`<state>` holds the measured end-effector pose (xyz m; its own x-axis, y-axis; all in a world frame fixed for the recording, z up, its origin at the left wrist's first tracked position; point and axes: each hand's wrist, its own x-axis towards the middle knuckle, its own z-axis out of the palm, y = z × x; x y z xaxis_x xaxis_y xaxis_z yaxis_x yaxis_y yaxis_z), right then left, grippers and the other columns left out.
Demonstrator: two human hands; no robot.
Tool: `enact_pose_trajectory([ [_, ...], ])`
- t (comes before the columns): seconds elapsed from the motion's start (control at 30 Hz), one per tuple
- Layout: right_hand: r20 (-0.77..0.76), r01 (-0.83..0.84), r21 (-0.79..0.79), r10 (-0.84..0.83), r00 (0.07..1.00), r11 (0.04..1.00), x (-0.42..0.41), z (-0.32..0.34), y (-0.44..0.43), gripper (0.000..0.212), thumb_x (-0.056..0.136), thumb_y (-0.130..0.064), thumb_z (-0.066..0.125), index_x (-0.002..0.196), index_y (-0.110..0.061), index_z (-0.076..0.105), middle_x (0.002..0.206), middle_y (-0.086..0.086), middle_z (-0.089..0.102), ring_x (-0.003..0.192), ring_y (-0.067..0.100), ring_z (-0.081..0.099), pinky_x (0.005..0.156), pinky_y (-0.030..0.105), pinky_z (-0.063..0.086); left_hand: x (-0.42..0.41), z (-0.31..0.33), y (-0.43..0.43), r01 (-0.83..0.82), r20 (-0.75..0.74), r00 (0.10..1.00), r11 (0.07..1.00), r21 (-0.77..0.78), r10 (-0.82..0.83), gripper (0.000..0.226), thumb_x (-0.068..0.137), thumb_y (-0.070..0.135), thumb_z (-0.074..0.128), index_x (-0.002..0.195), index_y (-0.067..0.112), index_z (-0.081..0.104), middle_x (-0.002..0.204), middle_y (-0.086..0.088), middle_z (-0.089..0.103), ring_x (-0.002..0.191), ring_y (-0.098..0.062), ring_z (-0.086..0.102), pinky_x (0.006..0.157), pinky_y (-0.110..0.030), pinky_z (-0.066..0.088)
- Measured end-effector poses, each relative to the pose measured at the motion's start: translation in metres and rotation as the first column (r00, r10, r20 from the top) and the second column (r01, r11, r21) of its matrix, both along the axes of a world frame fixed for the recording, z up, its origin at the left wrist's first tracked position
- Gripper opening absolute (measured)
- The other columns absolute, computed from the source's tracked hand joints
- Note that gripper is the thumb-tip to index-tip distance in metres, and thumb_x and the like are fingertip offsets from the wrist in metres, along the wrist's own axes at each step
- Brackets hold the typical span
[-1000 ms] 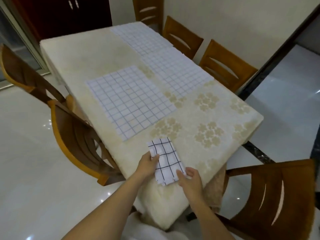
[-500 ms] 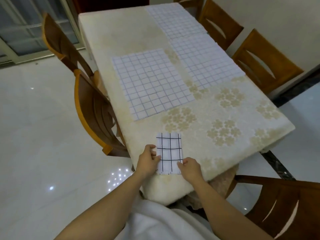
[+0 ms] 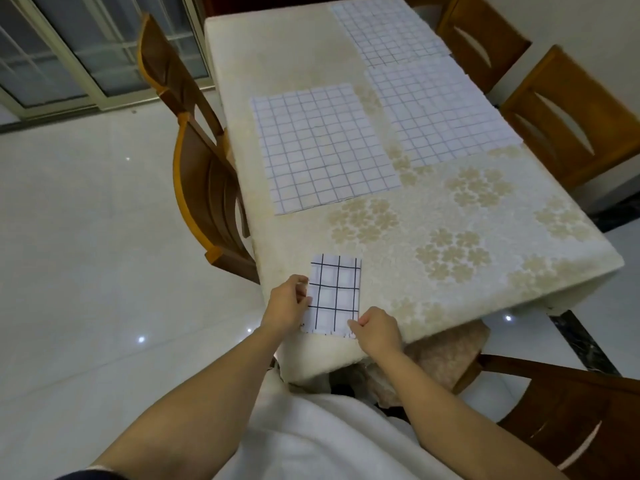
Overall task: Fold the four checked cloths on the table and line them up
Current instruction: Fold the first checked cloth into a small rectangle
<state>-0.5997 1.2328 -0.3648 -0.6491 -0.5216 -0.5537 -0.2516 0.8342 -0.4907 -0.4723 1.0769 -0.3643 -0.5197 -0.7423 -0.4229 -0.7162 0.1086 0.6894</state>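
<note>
– Since the folded cloth [image 3: 334,294] lay crooked a second ago, is it straight now?
– Yes. It has turned, and its long sides now run along with the side of the desk [image 3: 485,271]. It sits at 6 o'clock on the desk, right by the near edge.
– What are the hands doing?
– The left hand [image 3: 287,306] pinches the cloth's left side, at 9 o'clock. The right hand [image 3: 379,329] pinches its near corner, at 5 o'clock.
– So is that one done?
– I think so. It looks folded small and set down as the first in the row.
– And the others?
– Three are not folded yet. The nearest flat cloth [image 3: 322,147] lies at 12 o'clock from the folded one. The second flat cloth [image 3: 440,112] is at 1 o'clock, and the third flat cloth [image 3: 388,26] is far off behind it. I think the nearest one comes next.
</note>
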Motion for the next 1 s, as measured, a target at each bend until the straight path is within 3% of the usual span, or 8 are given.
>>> enact_pose_trajectory([
  [0.13, -0.030, 0.021, -0.073, -0.024, 0.999, 0.997, -0.003, 0.003, 0.005, 0.031, 0.095, -0.036, 0.068, 0.079, -0.021, 0.045, 0.078, -0.002, 0.056, 0.069, 0.014, 0.054, 0.056, 0.028, 0.042, -0.005, 0.006, 0.003, 0.072, 0.031, 0.997, 0.995, -0.071, -0.069, 0.050, 0.099, 0.016, 0.065, 0.145, 0.020, 0.047, 0.126, -0.003, 0.060, 0.101, -0.019, 0.061, 0.095, -0.032, 0.052],
  [0.23, -0.111, 0.024, -0.250, -0.053, 0.992, 0.968, -0.009, 0.007, 0.002, 0.017, 0.094, -0.032, 0.070, 0.098, -0.021, 0.058, 0.091, -0.003, 0.056, 0.079, 0.014, 0.056, 0.065, 0.027, 0.045, -0.004, 0.007, 0.004, 0.193, 0.132, 0.978, 0.936, -0.294, -0.160, 0.061, 0.098, 0.025, 0.067, 0.152, 0.024, 0.039, 0.152, -0.002, 0.040, 0.127, -0.024, 0.050, 0.105, -0.037, 0.048],
  [0.33, -0.094, -0.040, -0.310, 0.012, 0.996, 0.950, -0.018, 0.010, -0.010, 0.042, 0.094, -0.025, 0.070, 0.134, -0.025, 0.057, 0.101, -0.002, 0.049, 0.083, 0.009, 0.052, 0.075, 0.020, 0.042, -0.008, 0.006, 0.006, 0.435, 0.252, 0.899, 0.789, -0.433, -0.358, 0.068, 0.098, 0.031, 0.065, 0.157, 0.026, 0.031, 0.164, 0.001, 0.030, 0.145, -0.022, 0.034, 0.118, -0.035, 0.032],
  [0.47, -0.033, -0.207, -0.165, 0.204, 0.978, 0.964, -0.027, 0.002, -0.015, 0.063, 0.098, -0.024, 0.065, 0.153, -0.033, 0.037, 0.122, 0.000, 0.042, 0.102, 0.016, 0.056, 0.090, 0.024, 0.047, -0.021, 0.000, 0.005, 0.652, 0.367, 0.757, 0.669, -0.357, -0.541, 0.081, 0.097, 0.031, 0.067, 0.162, 0.026, 0.019, 0.170, 0.001, 0.013, 0.155, -0.021, 0.019, 0.124, -0.033, 0.023],
  [0.63, -0.040, -0.317, -0.019, 0.317, 0.948, 0.948, -0.041, -0.002, -0.018, 0.079, 0.098, -0.034, 0.064, 0.160, -0.038, 0.015, 0.141, 0.004, 0.040, 0.119, 0.023, 0.054, 0.097, 0.033, 0.048, -0.033, 0.009, -0.008, 0.706, 0.471, 0.679, 0.676, -0.211, -0.563, 0.094, 0.092, 0.042, 0.072, 0.162, 0.024, 0.013, 0.171, -0.001, 0.001, 0.155, -0.024, 0.018, 0.123, -0.036, 0.026],
  [0.77, 0.005, -0.401, 0.075, 0.402, 0.916, 0.913, -0.056, 0.002, -0.030, 0.099, 0.091, -0.041, 0.071, 0.158, -0.044, -0.001, 0.149, 0.007, 0.040, 0.127, 0.026, 0.053, 0.096, 0.037, 0.049, -0.040, 0.007, -0.014, 0.718, 0.539, 0.642, 0.674, -0.174, -0.545, 0.107, 0.087, 0.053, 0.073, 0.163, 0.027, 0.003, 0.171, 0.000, -0.009, 0.157, -0.023, 0.004, 0.127, -0.042, 0.013],
  [1.0, 0.038, -0.379, 0.080, 0.377, 0.925, 0.922, -0.062, 0.000, -0.038, 0.119, 0.079, -0.039, 0.084, 0.154, -0.052, -0.007, 0.146, 0.007, 0.051, 0.126, 0.028, 0.055, 0.098, 0.041, 0.052, -0.042, 0.007, -0.017, 0.694, 0.587, 0.619, 0.713, -0.097, -0.522, 0.117, 0.085, 0.059, 0.073, 0.162, 0.029, -0.010, 0.170, 0.007, -0.017, 0.157, -0.024, -0.008, 0.127, -0.047, 0.004],
])
